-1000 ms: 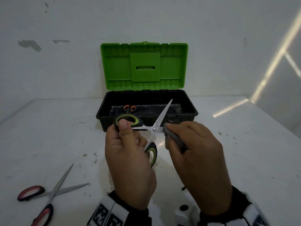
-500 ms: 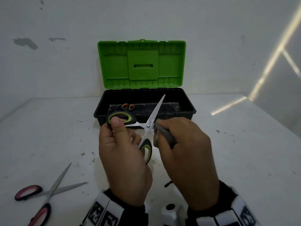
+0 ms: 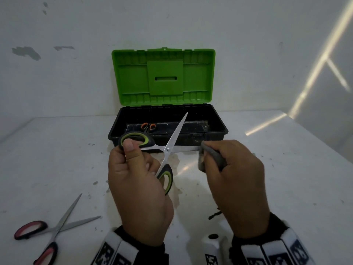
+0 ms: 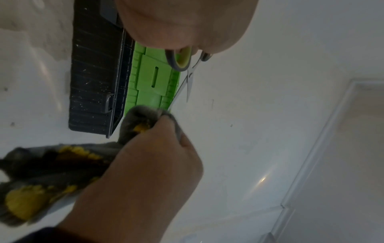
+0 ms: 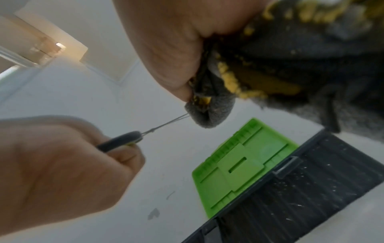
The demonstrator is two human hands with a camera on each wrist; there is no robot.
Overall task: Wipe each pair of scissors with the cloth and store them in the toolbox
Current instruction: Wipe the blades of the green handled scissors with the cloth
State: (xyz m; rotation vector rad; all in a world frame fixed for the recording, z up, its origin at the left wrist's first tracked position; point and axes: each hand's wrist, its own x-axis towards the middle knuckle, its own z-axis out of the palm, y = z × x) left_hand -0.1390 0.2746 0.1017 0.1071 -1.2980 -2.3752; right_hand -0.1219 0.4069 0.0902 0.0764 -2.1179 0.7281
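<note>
My left hand (image 3: 133, 169) grips the green-and-black-handled scissors (image 3: 168, 149) by a handle loop, blades spread wide, just in front of the toolbox. One blade points up over the box, the other runs right into the grey cloth (image 3: 210, 157). My right hand (image 3: 235, 175) pinches that cloth around the blade near its tip; the grey-and-yellow cloth (image 5: 209, 113) wraps the blade end in the right wrist view, and the cloth (image 4: 141, 118) hangs below the hand in the left wrist view. The black toolbox (image 3: 221, 129) stands open with its green lid (image 3: 164, 75) upright. Small orange-handled scissors (image 3: 148, 126) lie inside.
Red-and-black-handled scissors (image 3: 47, 230) lie open on the white table (image 3: 286, 178) at the front left. A wall stands right behind the toolbox. A small dark object (image 3: 214, 216) lies on the table between my wrists.
My right hand has slid the cloth rightward along the blade, from near the pivot out toward the tip. The left hand keeps holding the scissors.
</note>
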